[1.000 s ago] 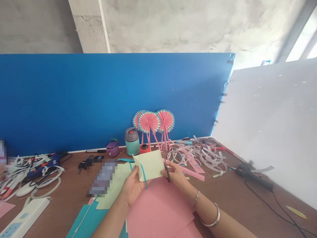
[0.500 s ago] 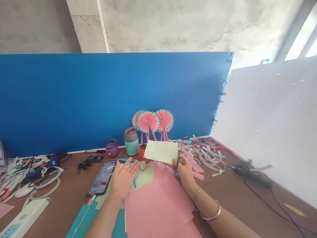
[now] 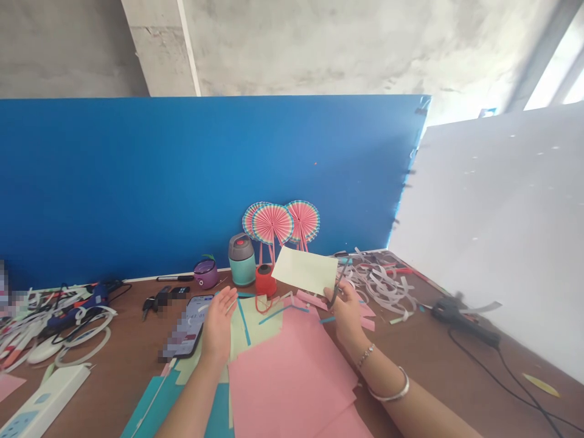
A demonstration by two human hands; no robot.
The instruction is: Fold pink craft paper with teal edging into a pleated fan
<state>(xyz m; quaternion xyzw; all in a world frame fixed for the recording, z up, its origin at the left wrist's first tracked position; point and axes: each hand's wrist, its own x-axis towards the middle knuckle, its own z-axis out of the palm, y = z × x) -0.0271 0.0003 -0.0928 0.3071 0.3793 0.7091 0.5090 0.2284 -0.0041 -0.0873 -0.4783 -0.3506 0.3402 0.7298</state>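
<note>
My right hand is closed on a pair of dark scissors, blades pointing up, and also pinches the lower right corner of a pale yellow sheet of paper. The sheet is raised above the table and tilted. My left hand holds nothing; its fingers are stretched out with the palm turned inward, beside the phone. Below both hands lie pink sheets on top of pale yellow sheets and teal sheets. Thin blue strips rest on the yellow paper.
Pink paper fans lean on the blue partition. Before it stand a teal container, a red spool and a purple pot. Curled paper strips and a corded black tool lie right; a power strip lies left.
The yellow sheet, scissors and right hand have moved slightly right and up, uncovering the red spool. My left hand has shifted left and its palm has turned more inward.
</note>
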